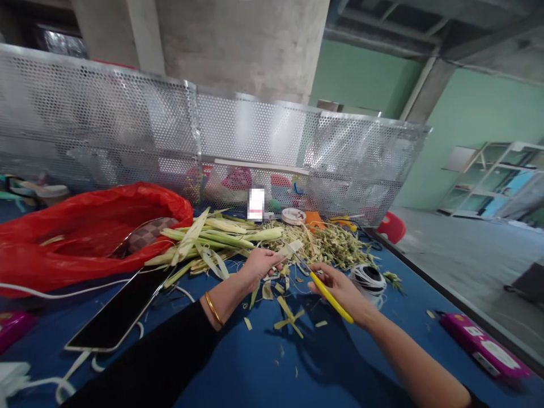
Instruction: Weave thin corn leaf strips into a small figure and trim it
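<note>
Head view: I logged both of the wearer's hands at work above a blue table (255,371). Left hand (263,265): thumb and fingers pinched together on a pale strip (290,247) of husk, its free end pointing up and to the right. Right hand (338,288): fingers wrapped around a yellow-handled tool (334,300), its thin metal end angled up to the strip's lower edge; whether metal met husk, I could not tell. Strip position: between the two hands, in front of a heap of dry, shredded plant matter (340,243).

Surroundings: I recorded a pile of green-yellow husks (225,235) beyond the left forearm, partly against an open red plastic bag (85,207). Nearer the wearer, a cross of pale strips (290,318) lay flat among loose scraps. A spool of black and white cord (369,279) sat just beyond the right wrist. On the left, a dark-screened tablet (121,311) rested near the bag; far right, a purple packet (484,345).
</note>
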The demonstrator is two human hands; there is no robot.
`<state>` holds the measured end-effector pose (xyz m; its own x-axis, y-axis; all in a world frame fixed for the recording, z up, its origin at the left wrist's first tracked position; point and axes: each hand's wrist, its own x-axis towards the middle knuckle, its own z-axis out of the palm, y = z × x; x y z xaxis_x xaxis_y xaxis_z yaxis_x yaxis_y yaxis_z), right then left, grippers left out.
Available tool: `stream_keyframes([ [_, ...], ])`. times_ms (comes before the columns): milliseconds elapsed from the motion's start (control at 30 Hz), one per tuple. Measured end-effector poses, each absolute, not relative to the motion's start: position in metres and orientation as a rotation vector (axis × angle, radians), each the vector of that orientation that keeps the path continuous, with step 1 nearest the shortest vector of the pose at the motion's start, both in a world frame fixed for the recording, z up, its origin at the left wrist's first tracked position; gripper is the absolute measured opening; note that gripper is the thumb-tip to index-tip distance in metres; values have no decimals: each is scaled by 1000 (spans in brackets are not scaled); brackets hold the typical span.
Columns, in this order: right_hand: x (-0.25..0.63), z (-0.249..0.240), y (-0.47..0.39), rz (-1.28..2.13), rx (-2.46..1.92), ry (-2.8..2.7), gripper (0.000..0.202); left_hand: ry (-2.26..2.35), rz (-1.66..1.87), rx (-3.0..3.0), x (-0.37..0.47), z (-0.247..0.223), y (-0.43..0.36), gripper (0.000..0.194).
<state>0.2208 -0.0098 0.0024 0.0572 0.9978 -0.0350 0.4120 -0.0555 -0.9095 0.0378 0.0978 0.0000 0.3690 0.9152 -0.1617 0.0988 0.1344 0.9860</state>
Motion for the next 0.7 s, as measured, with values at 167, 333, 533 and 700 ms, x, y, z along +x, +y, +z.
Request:
stream_keyframes([
  [167, 219, -6, -3, 931, -1523, -1441, 42, 1045, 769, 1307, 37, 1, 98, 20],
  [333, 220, -14, -4, 897, -1542, -1393, 37, 1058, 789, 1275, 38, 3, 96, 17],
  [533, 223, -11, -4, 793, -1609, -1450, 42, 1046, 797, 1231, 37, 4, 97, 16],
  [700, 227, -7, -4, 153, -2093, -1714, 31, 1063, 926, 1111, 38, 7, 99, 16],
])
